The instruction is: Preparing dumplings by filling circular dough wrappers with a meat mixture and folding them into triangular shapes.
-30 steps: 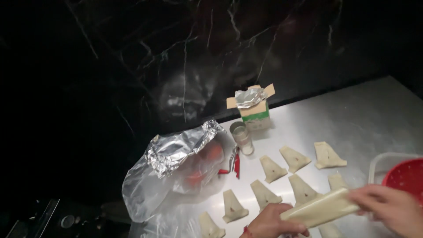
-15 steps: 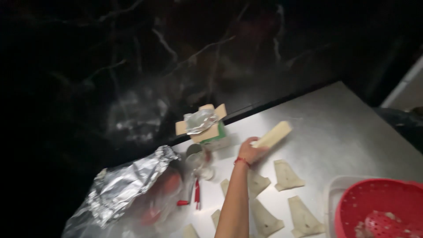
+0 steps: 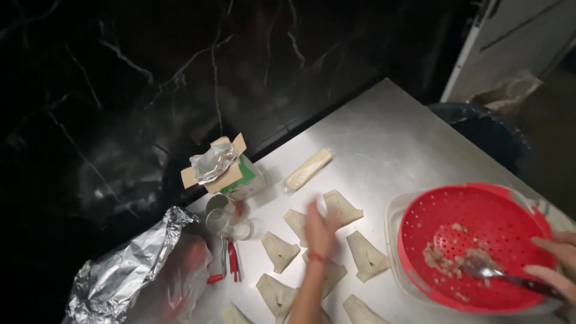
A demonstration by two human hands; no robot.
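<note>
The left hand [image 3: 320, 231] is blurred above the folded pastry triangles [image 3: 342, 208] on the steel table [image 3: 384, 132]; it seems open and holds nothing, though I cannot tell this for sure. The right hand [image 3: 555, 267] is closed on a spoon [image 3: 498, 274], with its bowl in the filling [image 3: 447, 258] inside the red colander [image 3: 474, 246]. 1 long wrapper pack [image 3: 307, 170] lies apart near the carton [image 3: 231, 171]. Risk: the fast left hand could squash a triangle or knock over the small glass [image 3: 228, 221]
</note>
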